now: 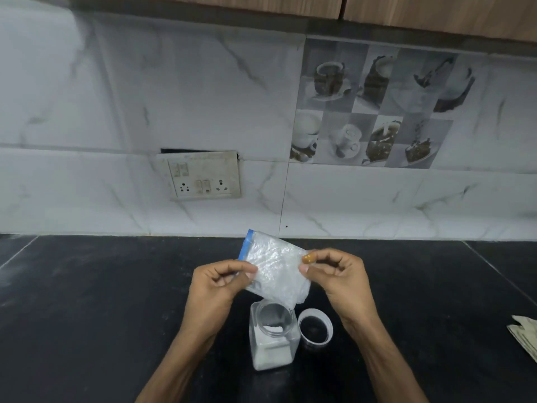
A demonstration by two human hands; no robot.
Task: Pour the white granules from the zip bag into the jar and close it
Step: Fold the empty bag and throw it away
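A clear zip bag (274, 267) with a blue zip strip at its far left edge hangs above the black counter, crumpled and mostly flat. My left hand (216, 282) pinches its left side and my right hand (337, 273) pinches its right edge. Directly below the bag's lower corner stands an open clear square jar (273, 337), with white granules filling its lower part. The jar's white round lid (315, 325) lies open side up on the counter, touching the jar's right side.
The black counter (101, 315) runs back to a marble-tiled wall with a switch-and-socket plate (203, 177). A folded pale cloth or paper (526, 335) lies at the right edge of the view.
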